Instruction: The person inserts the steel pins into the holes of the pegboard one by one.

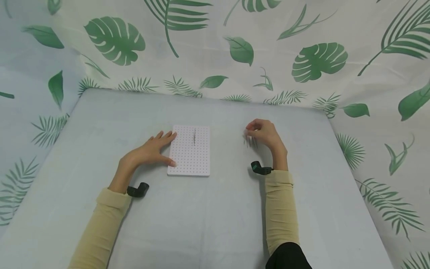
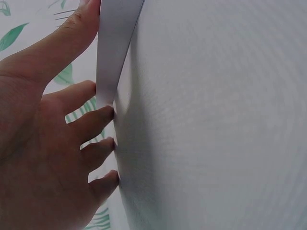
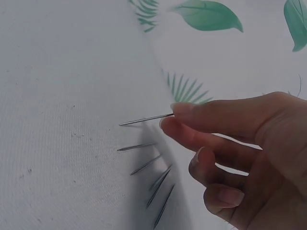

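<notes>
Right hand (image 1: 263,131) has its grip pinched on one thin metal pin (image 3: 146,120), thumb against index finger, over the loose pins (image 3: 158,188) on the table (image 1: 228,213). Left hand (image 1: 150,151) is spread, thumb and index fingertip touching the left edge of the white pegboard (image 1: 189,162), which lies flat; thin pins (image 1: 194,137) show on its far half, can't tell how seated.

White backdrop (image 1: 201,63) with green leaf prints (image 1: 115,41) behind and beside a pale table (image 1: 188,224) in soft light
</notes>
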`<state>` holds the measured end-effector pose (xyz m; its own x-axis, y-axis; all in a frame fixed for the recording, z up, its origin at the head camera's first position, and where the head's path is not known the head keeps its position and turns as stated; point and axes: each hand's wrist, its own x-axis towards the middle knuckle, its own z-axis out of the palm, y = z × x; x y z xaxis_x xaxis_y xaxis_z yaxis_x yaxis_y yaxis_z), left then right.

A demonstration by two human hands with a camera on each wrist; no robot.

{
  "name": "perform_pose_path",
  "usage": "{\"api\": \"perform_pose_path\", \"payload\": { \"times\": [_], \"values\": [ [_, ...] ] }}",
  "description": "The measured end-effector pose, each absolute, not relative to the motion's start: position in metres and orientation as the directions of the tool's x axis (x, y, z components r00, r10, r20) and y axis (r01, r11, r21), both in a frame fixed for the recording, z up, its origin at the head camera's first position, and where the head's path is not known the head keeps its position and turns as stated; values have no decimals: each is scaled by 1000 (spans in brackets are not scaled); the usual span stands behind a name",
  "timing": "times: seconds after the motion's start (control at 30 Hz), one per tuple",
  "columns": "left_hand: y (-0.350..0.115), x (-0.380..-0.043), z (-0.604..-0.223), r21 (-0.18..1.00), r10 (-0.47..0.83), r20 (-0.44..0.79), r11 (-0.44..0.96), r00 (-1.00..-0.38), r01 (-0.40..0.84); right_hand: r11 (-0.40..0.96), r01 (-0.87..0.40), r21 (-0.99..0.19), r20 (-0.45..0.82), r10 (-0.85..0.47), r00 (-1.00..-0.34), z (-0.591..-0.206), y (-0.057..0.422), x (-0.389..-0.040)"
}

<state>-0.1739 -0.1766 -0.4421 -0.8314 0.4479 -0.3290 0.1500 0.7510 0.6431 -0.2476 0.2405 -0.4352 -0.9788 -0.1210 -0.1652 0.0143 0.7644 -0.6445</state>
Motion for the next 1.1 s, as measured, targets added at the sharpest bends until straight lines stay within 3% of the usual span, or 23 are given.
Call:
{"api": "perform_pose_path", "payload": {
  "times": [1.1],
  "values": [
    [-177,-173,-443,649,448,-329,747,-831,146,646,-50,-762,-98,-190,-977,-434,232,-247]
  ]
}}
